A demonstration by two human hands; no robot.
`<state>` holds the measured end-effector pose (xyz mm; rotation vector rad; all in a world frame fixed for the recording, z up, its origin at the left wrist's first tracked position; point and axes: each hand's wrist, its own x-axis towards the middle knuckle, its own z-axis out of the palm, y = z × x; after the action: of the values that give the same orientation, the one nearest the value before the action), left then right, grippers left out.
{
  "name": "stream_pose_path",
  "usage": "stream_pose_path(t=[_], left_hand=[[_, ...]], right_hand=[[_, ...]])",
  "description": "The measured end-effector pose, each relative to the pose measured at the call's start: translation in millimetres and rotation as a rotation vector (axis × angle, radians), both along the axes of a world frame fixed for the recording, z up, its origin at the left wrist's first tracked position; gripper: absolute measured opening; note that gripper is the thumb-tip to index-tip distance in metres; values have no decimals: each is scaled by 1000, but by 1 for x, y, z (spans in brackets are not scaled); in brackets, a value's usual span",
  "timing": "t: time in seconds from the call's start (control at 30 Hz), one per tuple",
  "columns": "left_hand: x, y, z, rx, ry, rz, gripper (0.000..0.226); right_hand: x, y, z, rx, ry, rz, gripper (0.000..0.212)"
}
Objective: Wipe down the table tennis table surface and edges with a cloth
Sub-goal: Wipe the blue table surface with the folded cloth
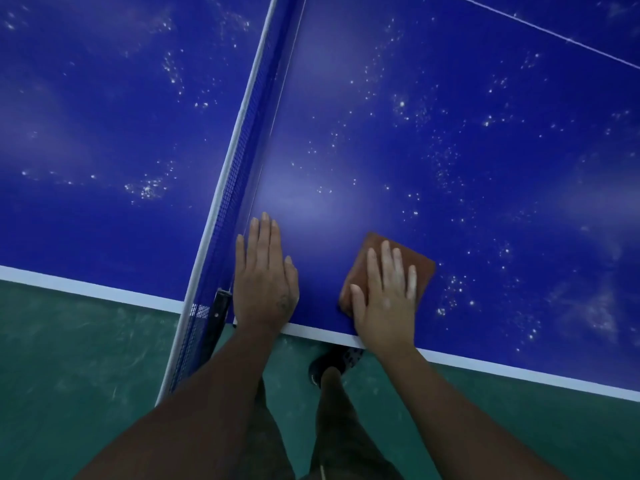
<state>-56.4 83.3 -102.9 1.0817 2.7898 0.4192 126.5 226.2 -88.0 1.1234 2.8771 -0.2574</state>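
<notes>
Stretching bare forearms (194,420) over the white edge (485,367), pressing both palms flat on the dusty blue table (450,150).
Resting the left hand (265,278), fingers straight and holding nothing, just beside the net (239,168) and its black clamp (221,306); flattening the brown cloth (420,268) under the right hand (384,299), fingers straight, near the edge.

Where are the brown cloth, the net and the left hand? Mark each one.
brown cloth (357,268): head view, bare part near its left edge.
net (240,168): head view, middle of the blue mesh.
left hand (265,282): head view, back of the hand.
</notes>
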Motion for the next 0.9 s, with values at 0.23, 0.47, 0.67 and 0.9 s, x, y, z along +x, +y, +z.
stream_pose_path(t=[0.23, 0.47, 0.67, 0.9], left_hand=[[0, -1, -3, -41, 24, -3, 69], [0, 0, -6, -70, 46, 3, 66], [-1, 2, -1, 2, -31, 44, 67], [0, 2, -2, 3, -7, 46, 65]], right_hand=[[-134, -2, -2, 12, 113, 153, 64], [-119, 40, -7, 22, 149, 219, 63], [-31, 89, -1, 39, 65, -32, 63], [-68, 65, 0, 50, 17, 85, 65]])
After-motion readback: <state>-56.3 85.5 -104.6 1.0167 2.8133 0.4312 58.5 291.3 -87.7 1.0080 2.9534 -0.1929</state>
